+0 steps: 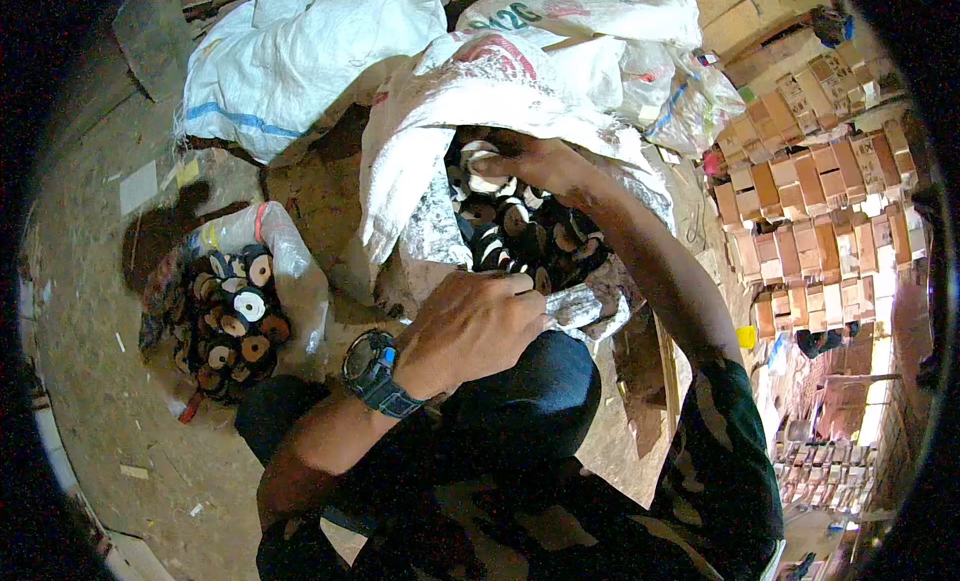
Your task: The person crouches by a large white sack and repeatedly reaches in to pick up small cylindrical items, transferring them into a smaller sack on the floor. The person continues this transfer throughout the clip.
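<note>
A white woven sack [405, 171] lies with its mouth toward me, full of small round discs [545, 226] with holes in their middles, dark brown, black and pale. My right hand [515, 159] reaches inside at the far part of the mouth. Its fingers are closed on a pale disc [480, 159], partly in shadow. At the near rim, my left hand [470, 326], with a dark watch [383, 373] on its wrist, is curled over the sack's edge; its fingertips are mostly hidden. To the left, a clear plastic bag [300, 271] stands open, holding similar discs [250, 306].
Other white sacks [310, 66] and a clear plastic bag of mixed things [665, 91] lie beyond the open sack. Stacks of brown cartons or blocks [815, 186] fill the right side. Scraps of paper [140, 188] lie on the dusty floor. My knee [545, 391] is close below the sack mouth.
</note>
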The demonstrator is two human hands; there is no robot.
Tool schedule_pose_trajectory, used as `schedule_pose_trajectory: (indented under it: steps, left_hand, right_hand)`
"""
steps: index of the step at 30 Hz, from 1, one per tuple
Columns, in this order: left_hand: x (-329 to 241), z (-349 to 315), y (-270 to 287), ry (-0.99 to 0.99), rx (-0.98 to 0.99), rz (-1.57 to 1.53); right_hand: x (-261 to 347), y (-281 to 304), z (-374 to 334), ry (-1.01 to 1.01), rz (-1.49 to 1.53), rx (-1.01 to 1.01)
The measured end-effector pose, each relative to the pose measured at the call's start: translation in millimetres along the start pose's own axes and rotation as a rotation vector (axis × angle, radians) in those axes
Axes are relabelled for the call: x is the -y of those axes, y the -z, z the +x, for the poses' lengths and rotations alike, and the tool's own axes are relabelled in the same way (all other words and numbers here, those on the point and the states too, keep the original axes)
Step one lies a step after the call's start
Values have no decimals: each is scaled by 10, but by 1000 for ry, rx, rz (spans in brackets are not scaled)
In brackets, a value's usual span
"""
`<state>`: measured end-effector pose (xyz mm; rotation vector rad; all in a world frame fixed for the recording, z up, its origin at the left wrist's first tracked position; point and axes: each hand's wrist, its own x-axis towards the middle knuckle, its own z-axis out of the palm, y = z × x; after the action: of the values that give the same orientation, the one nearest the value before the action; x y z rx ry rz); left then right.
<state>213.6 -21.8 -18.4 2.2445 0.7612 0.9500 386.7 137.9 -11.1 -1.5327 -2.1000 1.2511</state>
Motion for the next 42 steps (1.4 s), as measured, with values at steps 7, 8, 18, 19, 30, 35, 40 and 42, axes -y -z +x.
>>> schedule_pose_trajectory:
  steps: [7, 8, 18, 19, 30, 35, 40, 42]
  left_hand:
    - [-140, -35, 303, 116, 103, 227]
    - [-148, -60, 394, 196, 132, 303]
    - [19, -123, 701, 390, 264, 617]
    - [19, -133, 700, 372, 247, 602]
    - [86, -156, 704, 365, 195, 486]
    - [96, -195, 684, 320, 187, 477]
    - [61, -182, 553, 141, 132, 380]
    - [23, -166, 445, 96, 133, 368]
  right_hand:
    - [-161, -87, 343, 170, -297, 173]
    - [-176, -78, 334, 126, -298, 178]
    - [-43, -81, 35, 182, -179, 126]
    - [-27, -64, 6, 188, -227, 123]
    - [-65, 119, -330, 345, -107, -90]
    - [-117, 279, -564, 213, -450, -151]
    - [-144, 404, -834, 68, -645, -185]
    - [-181, 465, -907, 73, -493, -148]
